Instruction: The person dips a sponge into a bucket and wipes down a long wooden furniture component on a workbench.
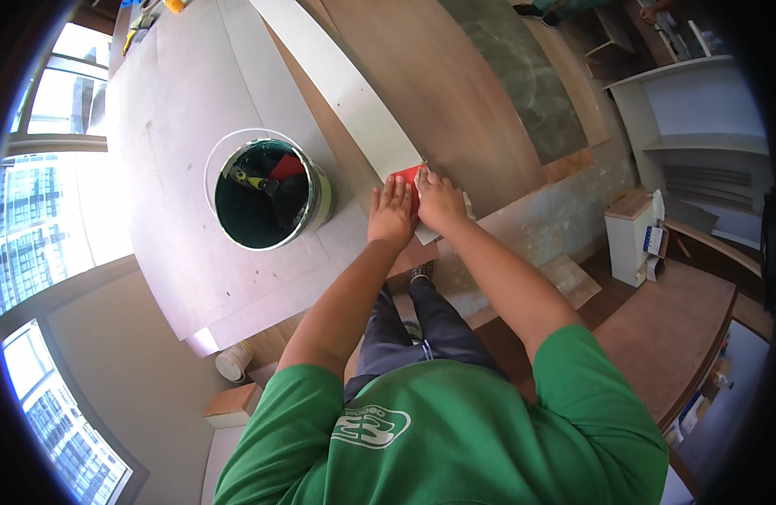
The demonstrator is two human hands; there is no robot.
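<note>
My left hand (392, 212) lies with fingers stretched out flat on a red flat piece (411, 177), at the near end of a long white strip (354, 97). Close beside it, my right hand (441, 200) is closed, its fingers bent down at the right edge of the red piece. A crumpled pale cloth (468, 204) pokes out from under the right hand. The strip runs away toward the far left across the work surface. The underside of the red piece is hidden by my hands.
Left of my hands, a bucket (320, 202) with a raised wire handle holds a yellow-and-black tool (251, 179) and a red item (285, 167). Large boards (177, 185) cover the table. White shelving (699, 109) stands right; a small white tub (233, 362) sits lower left. Another person's feet (539, 13) show far off.
</note>
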